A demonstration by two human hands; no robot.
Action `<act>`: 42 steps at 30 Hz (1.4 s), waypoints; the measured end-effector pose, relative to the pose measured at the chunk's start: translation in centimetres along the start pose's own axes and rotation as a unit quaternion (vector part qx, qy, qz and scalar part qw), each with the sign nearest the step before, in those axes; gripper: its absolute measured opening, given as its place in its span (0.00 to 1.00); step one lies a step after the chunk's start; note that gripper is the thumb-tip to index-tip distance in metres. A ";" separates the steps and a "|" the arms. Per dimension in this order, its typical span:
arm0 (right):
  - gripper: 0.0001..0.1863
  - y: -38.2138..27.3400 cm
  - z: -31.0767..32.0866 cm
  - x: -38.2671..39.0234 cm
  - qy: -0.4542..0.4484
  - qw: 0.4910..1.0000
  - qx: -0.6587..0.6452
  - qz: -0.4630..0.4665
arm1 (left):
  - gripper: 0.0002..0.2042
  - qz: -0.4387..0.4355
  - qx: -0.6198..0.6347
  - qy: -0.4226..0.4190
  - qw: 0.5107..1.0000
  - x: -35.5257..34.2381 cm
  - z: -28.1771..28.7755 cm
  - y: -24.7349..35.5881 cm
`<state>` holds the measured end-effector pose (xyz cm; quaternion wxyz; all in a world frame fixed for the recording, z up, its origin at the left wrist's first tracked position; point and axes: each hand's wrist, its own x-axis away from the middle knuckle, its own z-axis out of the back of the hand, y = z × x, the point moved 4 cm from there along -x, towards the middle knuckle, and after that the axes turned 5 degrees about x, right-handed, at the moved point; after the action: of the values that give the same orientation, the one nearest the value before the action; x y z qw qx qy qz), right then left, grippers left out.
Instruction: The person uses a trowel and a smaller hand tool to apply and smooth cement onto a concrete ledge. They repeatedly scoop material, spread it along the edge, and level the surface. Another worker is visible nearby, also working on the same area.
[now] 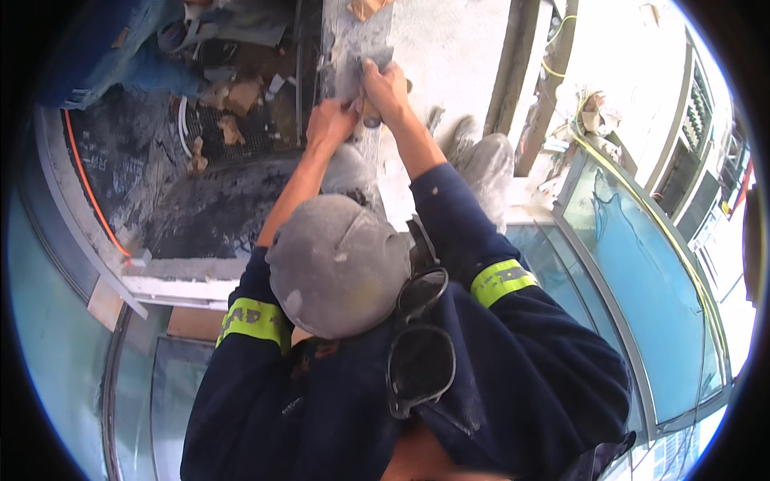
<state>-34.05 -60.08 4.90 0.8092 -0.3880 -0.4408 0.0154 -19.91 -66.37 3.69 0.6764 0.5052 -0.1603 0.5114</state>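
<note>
Both my arms reach forward over a narrow, dusty grey ledge (370,148). My right hand (387,90) is closed around a small trowel (378,56), with its flat grey blade beyond my fingers and a wooden handle end below. Close beside it, my left hand (332,122) has its fingers pressed together next to the handle. What those fingers pinch, if anything, is too small to make out. A rounded, dusty grey shape (341,264) lies between my forearms and hides part of the ledge. Dark sunglasses (421,361) hang on the front of my navy jacket.
To the left, a dark recess holds torn brown paper scraps (241,98) and mesh. An orange cable (88,176) runs along its edge. Blue fabric (120,52) shows at the upper left. Framed glass panels (634,264) stand at the right, with a yellow hose (622,172) along one.
</note>
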 end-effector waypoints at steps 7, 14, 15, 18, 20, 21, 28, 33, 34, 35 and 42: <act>0.20 1.2 -1.0 0.7 -0.080 0.997 -0.017 0.013 | 0.22 -0.014 0.026 0.021 0.999 0.9 0.5 0.0; 0.20 -0.5 -1.4 0.4 -0.043 0.998 0.040 0.027 | 0.21 0.004 0.003 0.007 1.000 -0.2 -0.2 -1.3; 0.21 -0.4 -1.5 0.3 -0.056 0.998 0.026 0.011 | 0.22 -0.034 -0.064 0.015 0.997 0.0 -0.4 -1.1; 0.23 -0.3 -1.7 -0.6 -0.073 0.997 0.001 -0.014 | 0.23 0.029 0.000 -0.001 1.000 -0.3 -0.5 -1.1; 0.24 0.4 -1.5 -0.4 -0.060 0.998 -0.007 -0.016 | 0.21 0.020 -0.023 -0.006 1.000 0.2 -0.4 -0.9; 0.24 0.8 -1.3 -0.1 -0.045 0.999 -0.004 -0.015 | 0.20 0.010 -0.028 0.007 1.000 0.3 -0.2 -0.6; 0.20 0.4 -1.6 1.3 -0.091 0.983 -0.140 -0.077 | 0.25 -0.026 -0.012 0.060 0.998 2.0 -0.6 -0.5; 0.20 0.4 -2.3 2.5 -0.052 0.971 -0.205 -0.111 | 0.23 -0.064 0.033 0.062 0.995 2.3 -0.9 -1.9; 0.20 0.9 -2.5 2.8 -0.048 0.970 -0.191 -0.142 | 0.22 -0.063 0.040 0.053 0.996 2.2 -1.0 -2.2; 0.21 1.0 -2.4 2.7 -0.038 0.980 -0.154 -0.124 | 0.20 -0.089 0.018 0.048 0.995 1.9 -1.0 -2.3; 0.24 2.0 -3.9 1.2 0.016 0.989 -0.116 -0.092 | 0.15 -0.087 -0.017 -0.021 0.996 -0.3 -0.9 -3.8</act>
<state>-29.89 -60.65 3.26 0.7637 -0.4374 -0.4602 -0.1171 -17.06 -65.66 1.05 0.7235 0.5164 -0.1384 0.4367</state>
